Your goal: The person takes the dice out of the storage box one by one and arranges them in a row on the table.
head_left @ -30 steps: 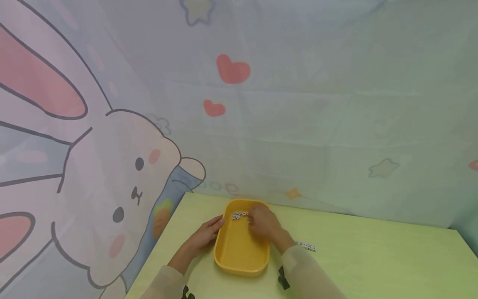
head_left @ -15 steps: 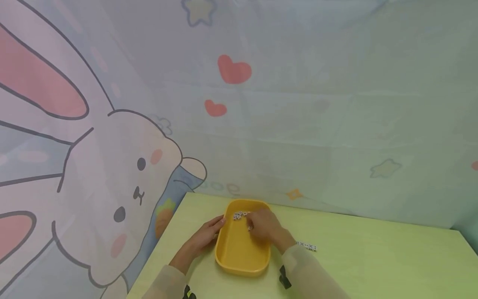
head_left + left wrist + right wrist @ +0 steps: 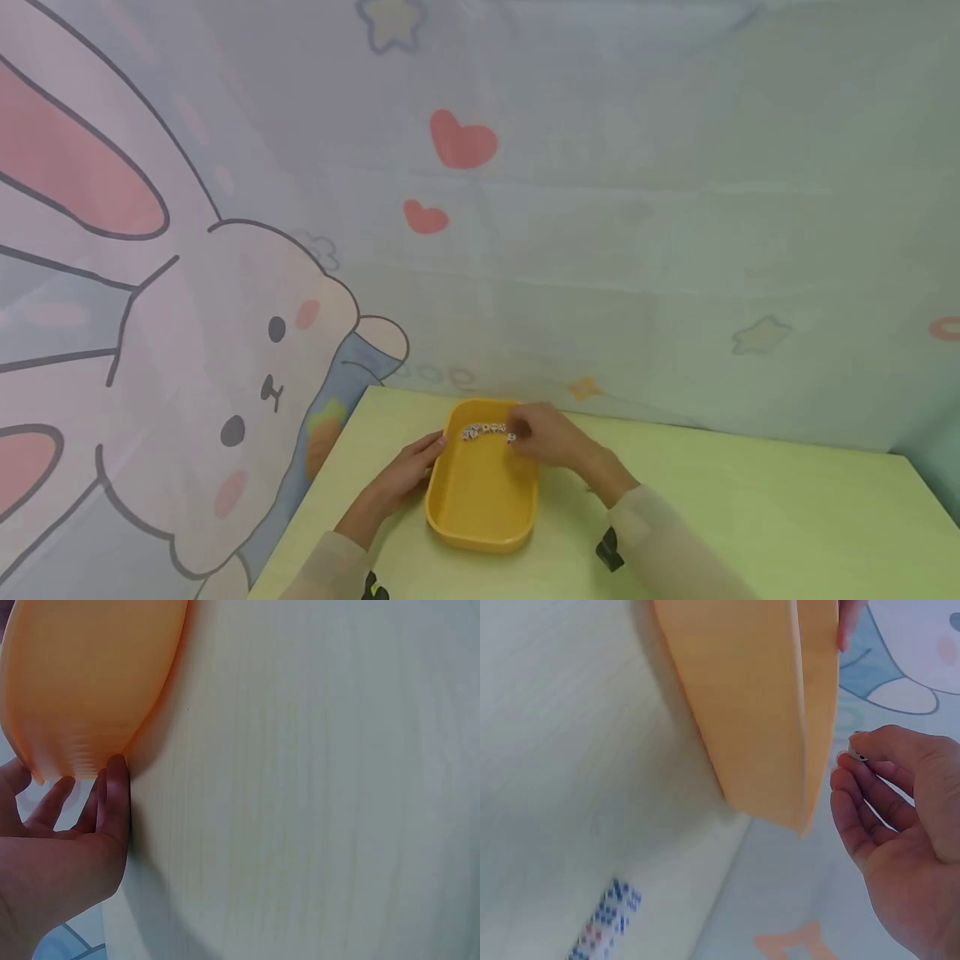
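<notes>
A yellow tray [image 3: 483, 546] stands on the table in the head view, with a short line of small white dice [image 3: 483, 430] near its far end. My left hand [image 3: 405, 475] holds the tray's left side at the rim; the left wrist view has its fingers [image 3: 114, 791] against the orange-looking outer wall. Over the tray's far right part is my right hand [image 3: 551, 437]. Between thumb and index finger it pinches a single die [image 3: 857, 748], clear in the right wrist view, mostly covered by the fingertips.
A block of dice [image 3: 604, 922] lies on the table right of the tray, blurred in the right wrist view and hidden by the right forearm in the head view. A printed cloth backdrop [image 3: 637, 250] rises behind the pale yellow-green table [image 3: 750, 508].
The right hand has moved right and slightly away inside the tray, uncovering more of the dice line. The forearm now hides the dice outside. The left hand keeps its hold.
</notes>
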`<state>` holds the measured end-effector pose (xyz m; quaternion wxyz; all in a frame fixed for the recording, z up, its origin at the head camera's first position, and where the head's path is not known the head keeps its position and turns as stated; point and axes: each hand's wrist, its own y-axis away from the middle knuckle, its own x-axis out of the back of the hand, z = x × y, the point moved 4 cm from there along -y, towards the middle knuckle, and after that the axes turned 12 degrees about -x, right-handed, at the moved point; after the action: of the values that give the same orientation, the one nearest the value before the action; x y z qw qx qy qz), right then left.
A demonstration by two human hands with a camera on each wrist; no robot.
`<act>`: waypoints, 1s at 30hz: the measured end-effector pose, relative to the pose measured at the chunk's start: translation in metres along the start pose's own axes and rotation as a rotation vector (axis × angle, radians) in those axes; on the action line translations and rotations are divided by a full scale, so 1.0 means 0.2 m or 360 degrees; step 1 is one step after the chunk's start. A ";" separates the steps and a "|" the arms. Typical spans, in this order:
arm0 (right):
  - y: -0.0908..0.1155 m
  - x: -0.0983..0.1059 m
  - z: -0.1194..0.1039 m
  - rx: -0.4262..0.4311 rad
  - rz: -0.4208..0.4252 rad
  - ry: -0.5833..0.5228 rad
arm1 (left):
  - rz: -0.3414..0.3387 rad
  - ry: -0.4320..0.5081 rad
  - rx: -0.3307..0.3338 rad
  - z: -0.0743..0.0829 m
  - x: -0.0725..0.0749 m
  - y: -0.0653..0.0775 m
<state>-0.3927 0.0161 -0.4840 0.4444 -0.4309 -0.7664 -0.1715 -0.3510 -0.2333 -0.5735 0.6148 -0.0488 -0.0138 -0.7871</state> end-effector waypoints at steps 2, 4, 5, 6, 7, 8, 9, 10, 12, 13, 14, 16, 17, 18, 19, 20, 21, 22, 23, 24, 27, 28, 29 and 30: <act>0.04 0.05 0.01 -0.0012 -0.0003 -0.0023 | 0.0003 -0.0009 0.0002 0.01 0.00 0.00; 0.09 0.10 0.03 -0.0028 0.0003 -0.0040 | -0.0001 -0.0019 0.0003 0.01 0.00 0.00; 0.11 0.13 0.05 -0.0029 0.0010 -0.0046 | -0.0004 -0.0023 0.0005 0.01 0.00 0.00; 0.14 0.15 0.06 -0.0027 0.0022 -0.0054 | -0.0004 -0.0021 0.0009 0.01 0.00 0.00; 0.17 0.17 0.08 -0.0023 0.0028 -0.0073 | 0.0000 -0.0021 0.0014 0.01 0.00 0.00; 0.20 0.19 0.10 -0.0021 0.0039 -0.0086 | 0.0002 -0.0017 0.0008 0.01 0.00 0.00; 0.22 0.20 0.11 -0.0017 0.0051 -0.0107 | 0.0007 -0.0015 0.0009 0.00 0.00 0.00; 0.25 0.22 0.13 -0.0020 0.0060 -0.0125 | 0.0010 -0.0013 0.0011 0.00 0.00 0.00; 0.31 0.25 0.17 -0.0016 0.0080 -0.0145 | 0.0014 0.0001 0.0015 0.00 0.00 0.00; 0.34 0.26 0.19 -0.0023 0.0087 -0.0153 | 0.0009 -0.0002 0.0008 0.00 0.00 0.00; 0.36 0.27 0.21 -0.0030 0.0096 -0.0154 | 0.0002 0.0002 0.0002 -0.01 0.00 0.00; 0.42 0.28 0.25 -0.0053 0.0103 -0.0152 | -0.0005 0.0014 0.0010 -0.01 0.00 0.00; 0.44 0.28 0.27 -0.0061 0.0108 -0.0152 | -0.0009 0.0016 0.0006 -0.01 0.00 0.00; 0.46 0.28 0.29 -0.0080 0.0114 -0.0150 | -0.0010 0.0013 0.0004 -0.01 0.00 0.00; 0.49 0.28 0.31 -0.0093 0.0120 -0.0152 | -0.0009 0.0012 0.0003 -0.02 0.00 0.00; 0.51 0.28 0.33 -0.0105 0.0129 -0.0149 | -0.0005 0.0014 0.0009 -0.02 0.00 0.00; 0.53 0.28 0.35 -0.0121 0.0141 -0.0148 | 0.0001 0.0011 0.0013 -0.02 0.00 0.00; 0.55 0.28 0.37 -0.0133 0.0155 -0.0145 | 0.0007 0.0004 0.0016 -0.02 0.00 0.00; 0.56 0.28 0.39 -0.0148 0.0160 -0.0151 | 0.0012 0.0004 0.0017 -0.02 0.00 0.00; 0.58 0.28 0.41 -0.0163 0.0165 -0.0150 | 0.0020 -0.0002 0.0021 -0.01 0.00 0.00; 0.62 0.27 0.47 -0.0188 0.0172 -0.0149 | 0.0044 -0.0001 0.0025 0.00 0.00 -0.01; 0.64 0.26 0.49 -0.0192 0.0175 -0.0146 | 0.0046 0.0001 0.0024 0.00 0.00 -0.01; 0.65 0.26 0.51 -0.0199 0.0176 -0.0147 | 0.0047 -0.0001 0.0022 0.00 0.00 -0.01; 0.66 0.25 0.52 -0.0200 0.0186 -0.0141 | 0.0047 -0.0004 0.0023 0.00 0.00 -0.01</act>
<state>-0.3533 0.1841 -0.5149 0.3913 -0.5091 -0.7467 -0.1738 -0.3531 -0.2325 -0.5726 0.6266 -0.0454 -0.0195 -0.7777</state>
